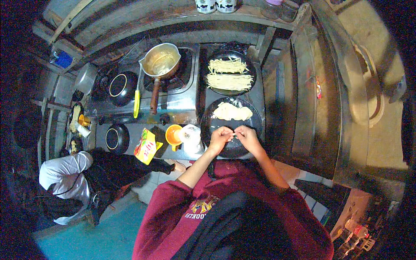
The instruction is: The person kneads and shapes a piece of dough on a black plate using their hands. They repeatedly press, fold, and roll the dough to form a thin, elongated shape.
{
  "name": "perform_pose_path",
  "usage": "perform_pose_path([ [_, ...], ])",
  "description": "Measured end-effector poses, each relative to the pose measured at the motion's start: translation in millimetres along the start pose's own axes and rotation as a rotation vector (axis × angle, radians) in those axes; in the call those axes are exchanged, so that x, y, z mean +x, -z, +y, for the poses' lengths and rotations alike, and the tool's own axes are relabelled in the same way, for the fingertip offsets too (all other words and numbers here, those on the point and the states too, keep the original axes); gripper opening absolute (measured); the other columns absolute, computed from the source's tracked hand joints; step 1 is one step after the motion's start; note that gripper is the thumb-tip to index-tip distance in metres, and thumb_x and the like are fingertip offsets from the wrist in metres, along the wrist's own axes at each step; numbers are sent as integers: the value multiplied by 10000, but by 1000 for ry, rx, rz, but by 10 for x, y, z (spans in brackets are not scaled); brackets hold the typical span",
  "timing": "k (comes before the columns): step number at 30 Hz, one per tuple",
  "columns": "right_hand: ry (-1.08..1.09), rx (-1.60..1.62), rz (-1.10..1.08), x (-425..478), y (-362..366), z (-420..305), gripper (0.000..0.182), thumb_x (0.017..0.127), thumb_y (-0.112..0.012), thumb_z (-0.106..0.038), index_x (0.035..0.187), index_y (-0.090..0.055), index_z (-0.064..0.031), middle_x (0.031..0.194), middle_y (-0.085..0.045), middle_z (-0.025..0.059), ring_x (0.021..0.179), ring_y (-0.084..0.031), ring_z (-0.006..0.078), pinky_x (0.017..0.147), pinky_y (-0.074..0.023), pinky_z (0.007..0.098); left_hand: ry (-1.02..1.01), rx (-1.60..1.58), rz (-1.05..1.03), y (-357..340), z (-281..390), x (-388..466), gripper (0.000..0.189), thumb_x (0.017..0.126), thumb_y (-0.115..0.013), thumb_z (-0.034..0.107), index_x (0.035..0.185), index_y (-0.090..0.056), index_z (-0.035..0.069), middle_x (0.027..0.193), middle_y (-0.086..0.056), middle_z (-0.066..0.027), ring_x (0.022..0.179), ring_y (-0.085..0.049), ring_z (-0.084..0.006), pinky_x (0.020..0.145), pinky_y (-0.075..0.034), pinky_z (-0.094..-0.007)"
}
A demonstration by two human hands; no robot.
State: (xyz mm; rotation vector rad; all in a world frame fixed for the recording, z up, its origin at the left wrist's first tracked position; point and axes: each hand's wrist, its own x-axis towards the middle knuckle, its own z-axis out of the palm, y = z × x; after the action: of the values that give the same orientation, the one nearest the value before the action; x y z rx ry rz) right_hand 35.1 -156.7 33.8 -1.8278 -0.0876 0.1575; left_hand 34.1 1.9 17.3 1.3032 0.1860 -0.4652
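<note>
My left hand and my right hand meet fingertip to fingertip above a round black tray. Pinched between them is a small pale piece of dough, mostly covered by the fingers. A flattened, lumpy mass of pale dough lies on the far half of this tray, with white flour scattered around it. Beyond it, a second dark round tray carries two rows of thin dough strips, laid side by side.
A saucepan sits on the stove, beside a yellow-handled utensil. Left of the near tray are a white plastic bag, an orange mug and a yellow packet. Another person bends at the left.
</note>
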Motion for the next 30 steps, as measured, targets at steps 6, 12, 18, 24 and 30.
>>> perform_pose_path([
  [6,219,-530,25,-33,-31,215,78,795,-570,-29,862,-581,11,799,-592,122,758,-604,235,671,-485,348,-565,1136,38,57,59,34,114,750,-590,80,862,-614,85,858,-598,-76,827,-564,-300,722,-439,-393],
  [12,403,-953,64,-99,-103,103,109,753,-567,-87,849,-597,-45,864,-524,65,809,-544,255,732,-432,359,-653,1283,94,10,-57,-10,191,753,-568,74,940,-605,81,1018,-526,-107,956,-506,-299,794,-414,-420],
  [18,401,-1067,4,-245,-126,-34,360,757,-485,-163,1062,-556,16,1051,-539,124,993,-509,267,841,-397,379,-277,1017,-230,-101,-66,-221,650,940,-352,329,1410,-50,-3,1467,-132,-186,1353,-118,-369,1062,-28,-557],
  [24,218,-978,-179,-369,-148,2,659,818,-418,-275,1368,-237,40,1442,-194,201,1343,-168,347,1082,-142,483,-297,1233,-359,-48,-122,-263,986,817,-350,659,1392,22,-51,1468,-9,-229,1365,0,-367,998,68,-634],
  [30,123,-1016,-150,-198,-190,64,737,803,-461,-324,1368,-198,68,1456,-106,229,1355,-101,368,1082,-91,500,-204,1385,-249,-97,-44,-54,1101,715,-334,769,1407,9,-16,1480,-1,-195,1378,26,-304,1002,73,-630],
])
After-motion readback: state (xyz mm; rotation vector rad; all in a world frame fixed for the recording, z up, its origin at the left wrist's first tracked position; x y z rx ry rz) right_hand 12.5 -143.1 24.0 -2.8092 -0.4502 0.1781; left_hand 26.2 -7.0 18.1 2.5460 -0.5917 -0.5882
